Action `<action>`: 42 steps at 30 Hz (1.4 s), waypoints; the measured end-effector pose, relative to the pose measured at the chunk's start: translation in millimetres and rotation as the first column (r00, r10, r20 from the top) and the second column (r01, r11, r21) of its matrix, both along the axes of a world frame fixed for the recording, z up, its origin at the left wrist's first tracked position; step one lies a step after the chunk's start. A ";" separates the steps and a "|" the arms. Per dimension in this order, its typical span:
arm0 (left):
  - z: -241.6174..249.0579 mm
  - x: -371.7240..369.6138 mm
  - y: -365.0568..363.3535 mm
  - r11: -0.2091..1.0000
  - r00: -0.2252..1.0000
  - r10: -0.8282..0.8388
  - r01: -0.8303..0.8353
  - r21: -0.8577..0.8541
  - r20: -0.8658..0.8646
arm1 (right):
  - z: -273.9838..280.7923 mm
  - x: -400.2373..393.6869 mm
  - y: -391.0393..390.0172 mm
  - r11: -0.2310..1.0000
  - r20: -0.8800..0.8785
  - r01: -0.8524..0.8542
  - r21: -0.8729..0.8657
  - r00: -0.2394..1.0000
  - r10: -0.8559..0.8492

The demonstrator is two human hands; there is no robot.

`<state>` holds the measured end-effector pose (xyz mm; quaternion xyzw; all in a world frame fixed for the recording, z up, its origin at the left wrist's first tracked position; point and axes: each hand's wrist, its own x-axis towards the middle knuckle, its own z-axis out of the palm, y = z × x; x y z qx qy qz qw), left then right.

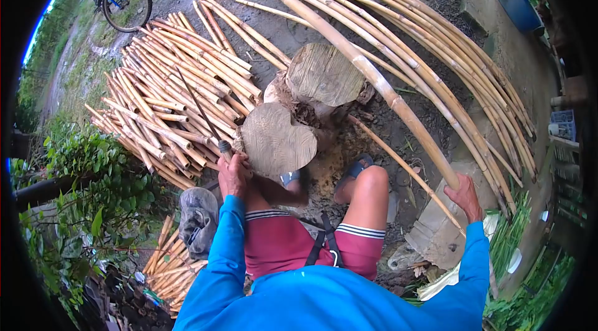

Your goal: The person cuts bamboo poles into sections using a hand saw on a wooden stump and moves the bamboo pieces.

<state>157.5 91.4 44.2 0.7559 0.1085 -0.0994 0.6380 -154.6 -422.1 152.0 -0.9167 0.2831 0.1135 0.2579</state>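
Observation:
My left hand is closed round the dark handle of a long thin-bladed tool, whose blade points up and left over cut bamboo pieces. My right hand grips the near end of a long bamboo pole, which runs up and left past the stumps. Between my hands stand two wooden stumps, the lower one near my left hand and the upper one beside the pole.
A large pile of cut bamboo lies left of the stumps. Long uncut poles curve along the right. A smaller bamboo pile and a grey cap are at lower left. A bicycle stands at upper left.

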 end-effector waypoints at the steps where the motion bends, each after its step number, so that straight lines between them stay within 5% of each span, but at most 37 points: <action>1: 5.3 -4.5 -1.5 1.000 0.999 0.018 -0.018 0.005 -0.032 | -0.9 -5.5 4.3 1.000 0.015 0.003 -0.003 1.000 -0.003; 3: 5.6 -5.9 -3.3 0.998 1.000 -0.030 0.029 -0.059 -0.003 | -5.3 -13.9 10.2 1.000 0.033 -0.020 -0.017 0.999 0.020; 5: 16.6 -12.9 -7.0 0.998 0.998 -0.018 0.021 0.055 -0.060 | -10.4 -17.8 15.7 0.998 0.055 -0.049 -0.035 0.997 0.051; 13: 4.1 -25.7 -9.7 0.986 0.999 0.018 -0.009 -0.168 0.048 | -40.1 3.4 32.0 0.991 -0.022 -0.090 -0.101 0.996 0.089; 17: 9.2 -27.4 -9.0 0.995 0.993 -0.102 0.103 -0.012 0.059 | -51.9 29.9 26.3 0.984 -0.072 -0.119 -0.135 0.991 0.110; 20: -7.5 -27.1 -0.7 0.994 0.998 -0.063 0.061 -0.088 -0.016 | -80.9 39.7 27.2 0.976 -0.022 -0.121 -0.181 0.993 0.119; 21: -15.5 -25.9 -2.1 0.995 0.991 -0.072 0.080 -0.065 0.113 | -88.9 41.4 25.7 0.973 -0.008 -0.123 -0.195 0.992 0.124; 22: -13.6 -24.9 -8.2 0.975 0.998 0.057 -0.058 -0.214 -0.010 | -96.9 44.9 23.6 0.980 -0.073 -0.111 -0.166 0.992 0.100; 24: -1.6 -25.2 -20.0 0.972 0.992 0.097 -0.111 -0.208 -0.076 | -113.3 42.7 21.9 0.972 -0.051 -0.110 -0.208 0.993 0.102; 26: -19.6 -15.2 -6.9 0.972 0.995 0.017 -0.038 -0.231 -0.094 | -124.4 46.2 24.9 0.995 -0.059 -0.045 -0.093 0.997 0.039; 32: -19.4 -14.0 -18.1 0.999 0.997 -0.030 0.032 -0.020 0.068 | -154.5 84.9 59.6 0.993 0.018 -0.062 -0.105 0.998 0.064; 35: -22.4 -13.1 -18.8 1.000 0.999 -0.005 0.005 0.002 0.043 | -162.1 102.7 81.3 0.995 0.125 -0.070 0.066 0.990 0.061; 42: -22.7 -8.1 -17.7 0.996 1.000 -0.012 0.010 0.088 0.022 | -184.1 143.8 116.9 0.978 0.248 -0.139 0.153 0.964 0.098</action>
